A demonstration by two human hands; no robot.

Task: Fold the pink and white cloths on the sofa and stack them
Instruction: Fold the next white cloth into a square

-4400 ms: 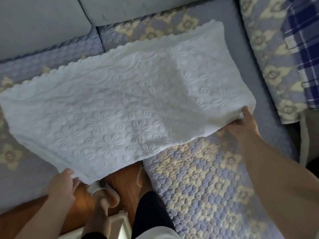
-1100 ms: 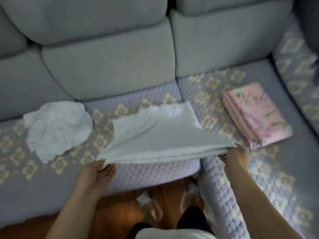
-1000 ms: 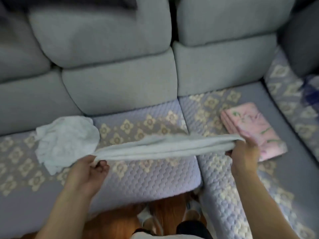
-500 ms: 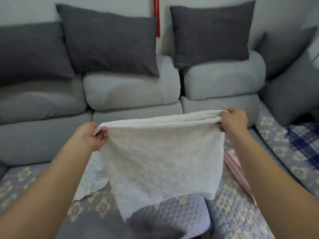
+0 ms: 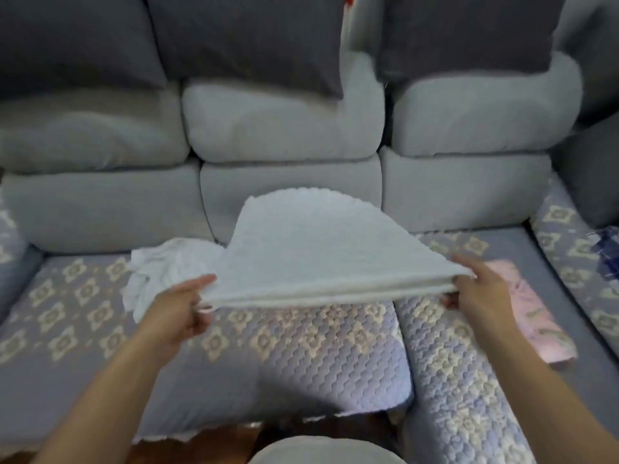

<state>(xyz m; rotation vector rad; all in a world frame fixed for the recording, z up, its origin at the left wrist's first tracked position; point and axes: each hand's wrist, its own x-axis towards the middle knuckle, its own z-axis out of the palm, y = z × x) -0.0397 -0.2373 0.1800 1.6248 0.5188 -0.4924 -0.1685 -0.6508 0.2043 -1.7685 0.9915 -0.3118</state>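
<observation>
White folded cloth held above sofa; left hand, right hand fingers pinching corners.

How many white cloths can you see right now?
2. One folded white cloth is held above the seat between the left hand and right hand. One crumpled white cloth lies on the sofa seat behind the left hand, partly hidden.

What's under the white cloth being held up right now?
Under the held white cloth shows the quilted sofa cover, bare near its front edge. Its left side hides part of a crumpled white cloth. The seat further back beneath it is covered, so unknown.
</observation>
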